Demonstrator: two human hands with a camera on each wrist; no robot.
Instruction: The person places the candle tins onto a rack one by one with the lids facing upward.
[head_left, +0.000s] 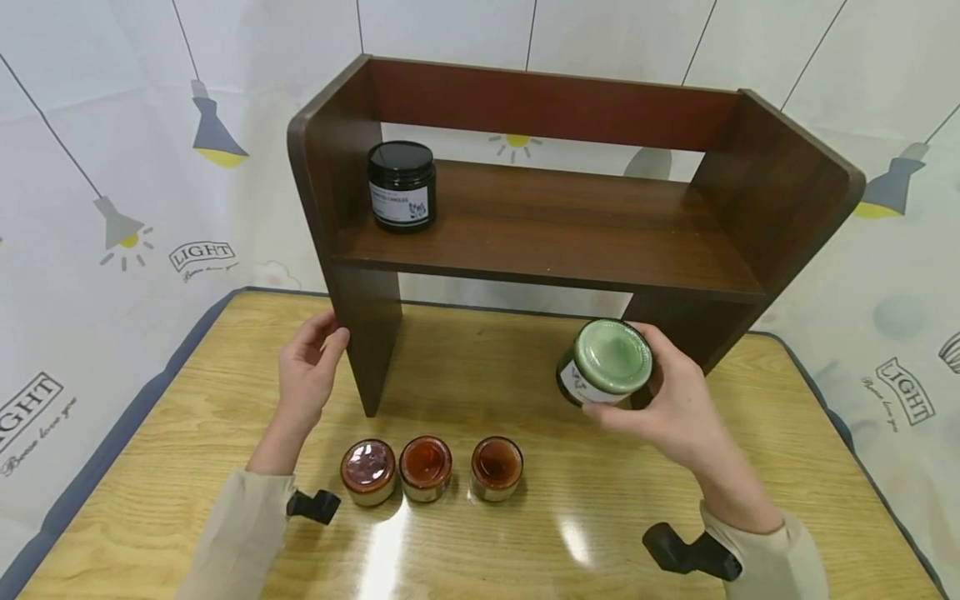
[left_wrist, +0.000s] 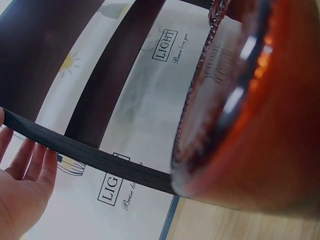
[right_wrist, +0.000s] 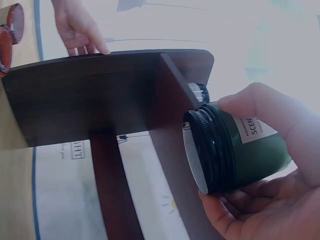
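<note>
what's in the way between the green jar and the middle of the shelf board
Nothing visible: the shelf board is open at the front, though the right hand may need to lift the green jar higher first. The black jar stands off at the left end.

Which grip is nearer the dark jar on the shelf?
Left. The left grip is at the left side panel, below and left of the dark jar; the right grip, holding the green jar, is farther off, below and to its right.
</note>
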